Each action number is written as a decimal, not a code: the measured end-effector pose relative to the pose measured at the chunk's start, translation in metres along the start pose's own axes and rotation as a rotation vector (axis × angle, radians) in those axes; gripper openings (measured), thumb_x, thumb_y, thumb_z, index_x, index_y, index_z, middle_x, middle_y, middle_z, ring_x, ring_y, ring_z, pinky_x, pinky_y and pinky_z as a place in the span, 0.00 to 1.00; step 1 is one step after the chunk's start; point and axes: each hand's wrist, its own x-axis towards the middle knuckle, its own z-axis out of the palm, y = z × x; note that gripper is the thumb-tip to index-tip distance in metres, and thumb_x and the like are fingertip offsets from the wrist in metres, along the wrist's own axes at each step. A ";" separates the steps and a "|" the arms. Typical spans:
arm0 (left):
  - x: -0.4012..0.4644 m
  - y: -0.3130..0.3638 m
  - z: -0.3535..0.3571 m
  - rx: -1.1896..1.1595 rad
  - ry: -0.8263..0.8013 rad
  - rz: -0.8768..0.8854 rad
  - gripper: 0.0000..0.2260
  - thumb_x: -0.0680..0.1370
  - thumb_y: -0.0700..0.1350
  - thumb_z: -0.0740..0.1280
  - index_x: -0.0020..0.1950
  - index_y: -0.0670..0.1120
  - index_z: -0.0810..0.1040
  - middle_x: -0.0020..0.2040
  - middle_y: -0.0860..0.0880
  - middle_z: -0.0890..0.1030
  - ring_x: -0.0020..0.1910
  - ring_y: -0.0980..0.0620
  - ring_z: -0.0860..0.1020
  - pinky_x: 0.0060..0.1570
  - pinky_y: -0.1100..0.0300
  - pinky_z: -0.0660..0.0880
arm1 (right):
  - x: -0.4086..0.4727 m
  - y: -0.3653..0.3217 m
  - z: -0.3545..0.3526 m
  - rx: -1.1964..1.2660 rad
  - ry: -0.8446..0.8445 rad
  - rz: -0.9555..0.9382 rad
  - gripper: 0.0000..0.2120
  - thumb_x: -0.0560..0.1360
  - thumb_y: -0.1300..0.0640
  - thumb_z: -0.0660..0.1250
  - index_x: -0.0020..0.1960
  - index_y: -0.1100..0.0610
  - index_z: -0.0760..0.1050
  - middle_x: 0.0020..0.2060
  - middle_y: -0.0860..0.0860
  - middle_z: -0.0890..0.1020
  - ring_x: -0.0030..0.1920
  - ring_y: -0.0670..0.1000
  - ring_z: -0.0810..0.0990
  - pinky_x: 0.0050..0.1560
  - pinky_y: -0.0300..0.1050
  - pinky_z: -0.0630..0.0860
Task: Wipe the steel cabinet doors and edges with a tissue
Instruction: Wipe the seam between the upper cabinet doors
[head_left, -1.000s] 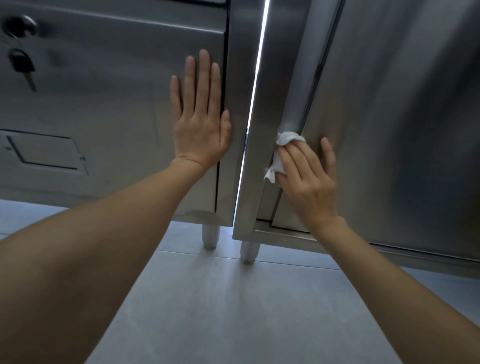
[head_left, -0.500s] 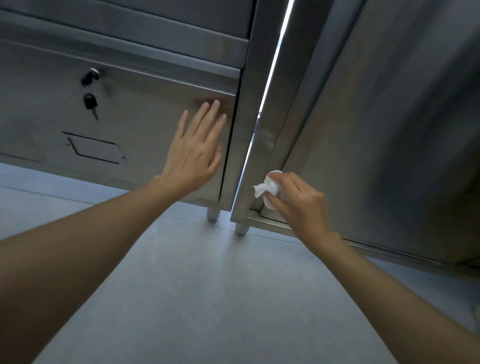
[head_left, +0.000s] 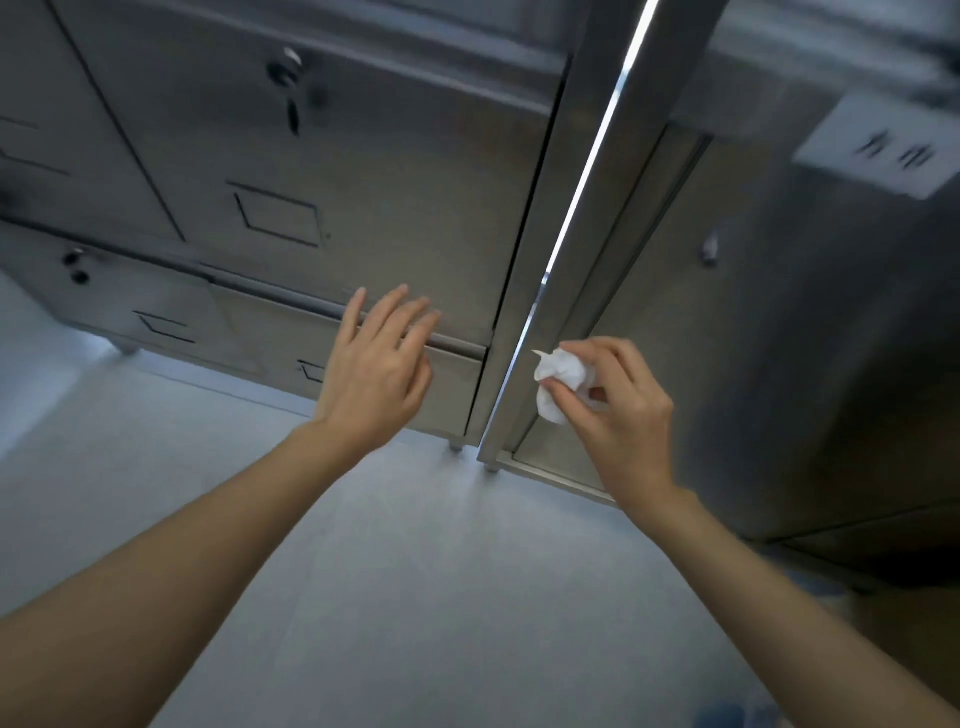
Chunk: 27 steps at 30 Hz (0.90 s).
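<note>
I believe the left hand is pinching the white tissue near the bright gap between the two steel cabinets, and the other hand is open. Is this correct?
Not quite. In the head view it is the right hand that pinches the white tissue near the bright gap between the two steel cabinets; the left hand is the open one.

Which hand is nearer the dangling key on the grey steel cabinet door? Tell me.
Left. The left hand hovers below the dangling key, in front of the same steel cabinet door; the right hand, pinching the crumpled white tissue, is farther right.
</note>
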 end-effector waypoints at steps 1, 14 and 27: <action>0.009 0.002 -0.029 0.016 0.007 -0.009 0.19 0.79 0.43 0.57 0.65 0.38 0.77 0.65 0.40 0.78 0.69 0.40 0.72 0.73 0.39 0.59 | 0.015 -0.017 -0.019 0.020 0.005 -0.007 0.12 0.71 0.61 0.77 0.54 0.59 0.81 0.50 0.52 0.80 0.48 0.45 0.77 0.34 0.50 0.80; 0.085 0.051 -0.311 0.066 0.168 -0.280 0.20 0.79 0.44 0.55 0.68 0.39 0.75 0.70 0.41 0.74 0.73 0.42 0.67 0.75 0.41 0.57 | 0.175 -0.191 -0.198 0.085 0.265 -0.094 0.12 0.74 0.53 0.75 0.55 0.56 0.81 0.48 0.48 0.84 0.43 0.44 0.79 0.38 0.34 0.72; 0.189 -0.121 -0.479 0.141 0.411 -0.110 0.22 0.79 0.47 0.53 0.68 0.40 0.75 0.69 0.40 0.75 0.72 0.40 0.69 0.73 0.40 0.59 | 0.321 -0.365 -0.176 -0.009 0.417 -0.451 0.14 0.75 0.50 0.73 0.57 0.57 0.82 0.52 0.49 0.84 0.45 0.48 0.82 0.38 0.39 0.79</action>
